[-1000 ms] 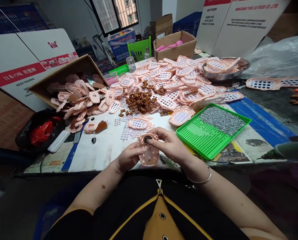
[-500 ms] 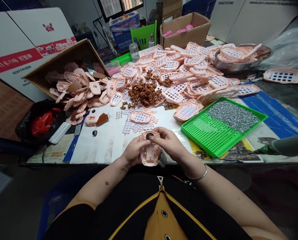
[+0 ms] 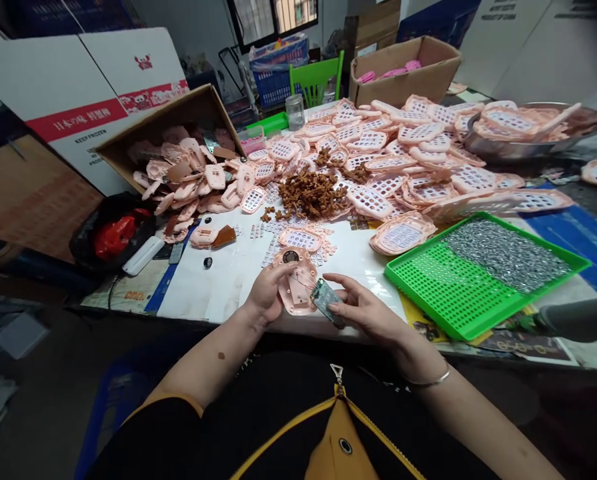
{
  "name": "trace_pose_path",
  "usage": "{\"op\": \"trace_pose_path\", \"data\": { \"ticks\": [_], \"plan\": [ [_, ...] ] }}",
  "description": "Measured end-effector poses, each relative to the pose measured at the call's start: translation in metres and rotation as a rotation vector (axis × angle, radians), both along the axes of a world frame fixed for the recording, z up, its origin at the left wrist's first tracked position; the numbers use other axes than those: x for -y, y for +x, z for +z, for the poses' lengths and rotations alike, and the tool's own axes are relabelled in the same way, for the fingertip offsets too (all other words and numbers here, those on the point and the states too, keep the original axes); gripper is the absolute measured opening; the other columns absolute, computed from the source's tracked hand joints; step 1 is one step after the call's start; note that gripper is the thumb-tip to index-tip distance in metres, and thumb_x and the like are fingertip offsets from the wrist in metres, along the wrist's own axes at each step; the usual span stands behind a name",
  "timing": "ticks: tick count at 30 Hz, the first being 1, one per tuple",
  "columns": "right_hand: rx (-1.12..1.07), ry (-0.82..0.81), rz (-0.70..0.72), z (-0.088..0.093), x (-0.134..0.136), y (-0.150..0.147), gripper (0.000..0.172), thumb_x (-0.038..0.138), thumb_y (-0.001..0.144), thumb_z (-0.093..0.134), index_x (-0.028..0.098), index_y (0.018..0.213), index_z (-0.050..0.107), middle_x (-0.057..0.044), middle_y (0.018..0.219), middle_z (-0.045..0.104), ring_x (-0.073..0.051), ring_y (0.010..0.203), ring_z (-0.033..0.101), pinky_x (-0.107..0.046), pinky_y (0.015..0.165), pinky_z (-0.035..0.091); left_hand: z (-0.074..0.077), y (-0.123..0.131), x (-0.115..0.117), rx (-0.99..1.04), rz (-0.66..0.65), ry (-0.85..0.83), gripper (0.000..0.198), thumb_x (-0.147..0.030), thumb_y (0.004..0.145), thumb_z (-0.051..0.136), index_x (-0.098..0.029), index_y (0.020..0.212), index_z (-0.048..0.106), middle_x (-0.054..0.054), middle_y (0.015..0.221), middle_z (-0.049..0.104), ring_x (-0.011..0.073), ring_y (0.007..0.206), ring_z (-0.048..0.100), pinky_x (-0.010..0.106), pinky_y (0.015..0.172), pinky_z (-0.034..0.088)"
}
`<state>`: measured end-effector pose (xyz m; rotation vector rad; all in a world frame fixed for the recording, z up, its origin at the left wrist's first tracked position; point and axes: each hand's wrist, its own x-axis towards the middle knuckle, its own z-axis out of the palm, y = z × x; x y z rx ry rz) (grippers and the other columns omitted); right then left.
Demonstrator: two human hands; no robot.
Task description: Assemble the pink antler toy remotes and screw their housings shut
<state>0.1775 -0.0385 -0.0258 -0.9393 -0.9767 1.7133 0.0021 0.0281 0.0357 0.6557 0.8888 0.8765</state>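
- Pale pink shell (image 3: 298,297), 1: gripped at its left side by the left hand (image 3: 267,293), over the near edge of the table (image 3: 191,293).
- Black disc (image 3: 291,257), 1: seated in the shell's far end.
- Circuit board (image 3: 329,305), 1: pinched between thumb and fingers of the right hand (image 3: 365,310), just beside the shell; joined to it by thin wires.
- Green tray (image 3: 435,293), 1: placed right of the hands, partly covered by small metal pieces (image 3: 513,253).
- Brown pieces (image 3: 311,193): heaped beyond.

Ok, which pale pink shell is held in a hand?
The shell in the left hand, with a round black part near its far end; the other shells lie unheld.
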Motion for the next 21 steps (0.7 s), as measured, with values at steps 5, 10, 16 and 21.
{"op": "trace_pose_path", "data": {
  "ticks": [5, 10, 16, 21],
  "plan": [
    [0.014, -0.060, -0.073, -0.004, 0.005, 0.004, 0.073, 0.041, 0.071, 0.081, 0.024, 0.134, 0.046, 0.006, 0.069, 0.059, -0.008, 0.051, 0.052, -0.019, 0.042, 0.040, -0.026, 0.000, -0.005, 0.076, -0.023, -0.240, 0.022, -0.030, 0.077, 0.069, -0.009, 0.083, 0.070, 0.012, 0.079, 0.074, 0.0228, 0.072, 0.070, 0.037, 0.079, 0.056],
    [0.020, -0.107, -0.071, 0.002, 0.013, 0.014, 0.053, 0.048, 0.066, 0.083, 0.021, 0.109, 0.069, 0.001, 0.070, 0.065, -0.008, 0.048, 0.053, -0.022, 0.043, 0.046, -0.046, 0.001, -0.008, -0.036, 0.075, -0.128, 0.024, -0.031, 0.075, 0.076, -0.009, 0.082, 0.069, 0.011, 0.077, 0.074, 0.0215, 0.069, 0.070, 0.034, 0.073, 0.056],
    [0.158, 0.167, 0.089, 0.017, 0.027, 0.030, 0.069, 0.034, 0.071, 0.081, 0.027, 0.135, 0.057, -0.009, 0.124, 0.067, -0.020, 0.087, 0.070, -0.030, 0.070, 0.058, -0.045, 0.003, -0.004, -0.069, 0.085, -0.041, 0.037, -0.035, 0.064, 0.085, -0.010, 0.087, 0.069, 0.009, 0.079, 0.074, 0.0220, 0.073, 0.070, 0.035, 0.074, 0.055],
    [0.681, 0.530, -0.195, 0.029, 0.021, 0.028, 0.027, 0.033, 0.086, 0.065, 0.025, 0.110, 0.073, -0.008, 0.094, 0.074, -0.021, 0.083, 0.068, -0.035, 0.074, 0.057, -0.050, 0.002, 0.000, -0.079, 0.018, 0.032, 0.043, -0.040, 0.062, 0.086, -0.012, 0.090, 0.068, 0.005, 0.079, 0.072, 0.0169, 0.071, 0.067, 0.029, 0.074, 0.052]
  ]
}}
